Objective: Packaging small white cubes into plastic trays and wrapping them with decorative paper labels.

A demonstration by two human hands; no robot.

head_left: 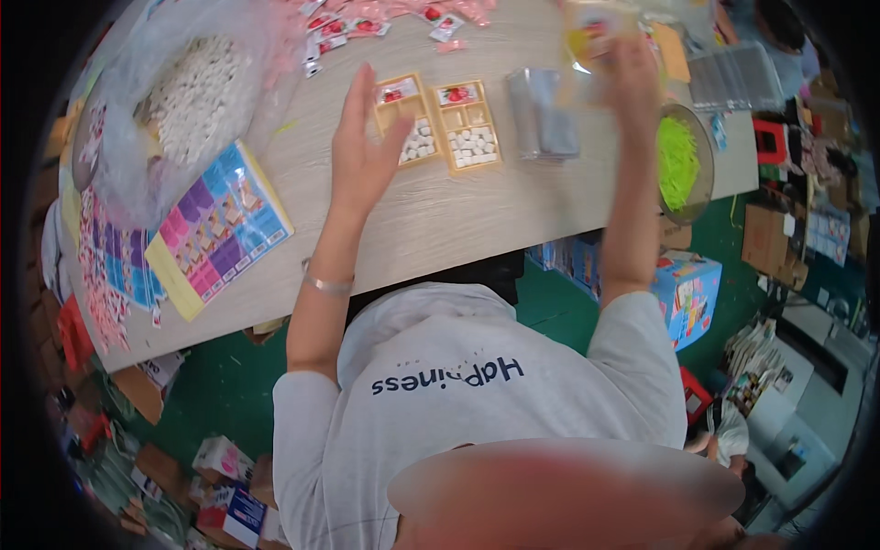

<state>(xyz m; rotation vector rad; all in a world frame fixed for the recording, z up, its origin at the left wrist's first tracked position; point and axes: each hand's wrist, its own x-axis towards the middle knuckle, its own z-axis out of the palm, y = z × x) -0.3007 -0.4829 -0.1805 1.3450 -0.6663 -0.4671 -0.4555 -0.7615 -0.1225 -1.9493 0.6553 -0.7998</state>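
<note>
My left hand [362,151] is open, fingers stretched out, its thumb over the left edge of a pale yellow tray [413,104]. A second yellow tray [476,117] lies just to the right. Each tray has a strawberry-printed sachet [457,94] at its far end and small white pieces [473,145] at its near end. Up at the far right, my right hand [632,78] is closed on a yellowish packet [591,41] with a shiny clear surface; motion blurs it. Below that packet stands a stack of clear plastic sleeves [544,115].
A clear bag of white pieces [197,92] and colourful printed sheets [225,225] lie at the left. Sachets and pink packets [367,23] spread along the far side. A bowl of bright green strips [676,165] and more clear sleeves [738,78] are at the right.
</note>
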